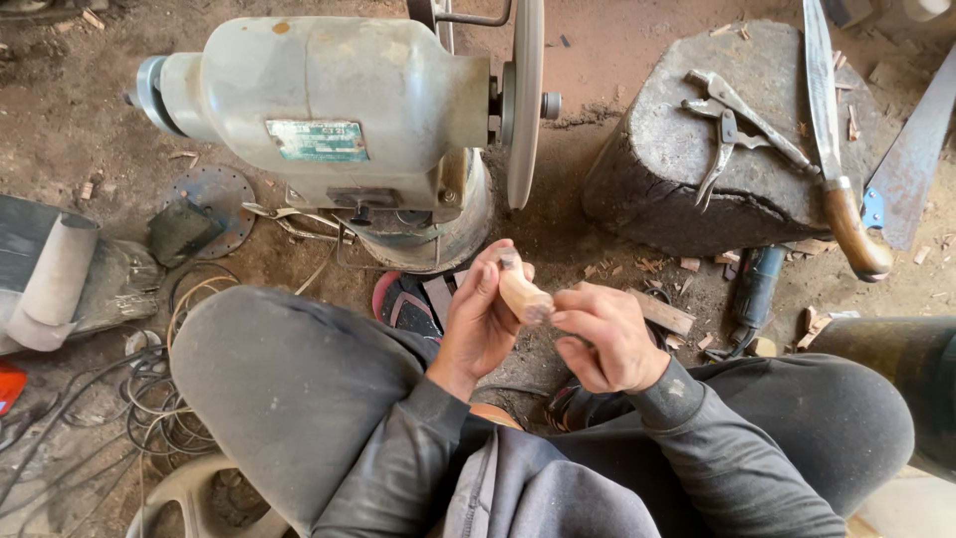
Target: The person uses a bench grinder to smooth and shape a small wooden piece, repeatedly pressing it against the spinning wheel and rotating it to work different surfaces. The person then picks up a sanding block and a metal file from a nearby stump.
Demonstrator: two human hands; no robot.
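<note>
Head view: left hand wraps a small wooden piece between the knees, just below the bench grinder; right hand pinches its near end with the fingertips. Both grip firmly. My read: turn it slowly to check the surface, and keep fingers behind the end, clear of the grinding disc. Pliers and knife lie on the stone block.

A grey bench grinder stands on the dirt floor, its disc edge-on. A stone block to one side carries locking pliers and a long knife with a wooden handle. A saw blade leans beside it. Cables coil near a round metal plate.
</note>
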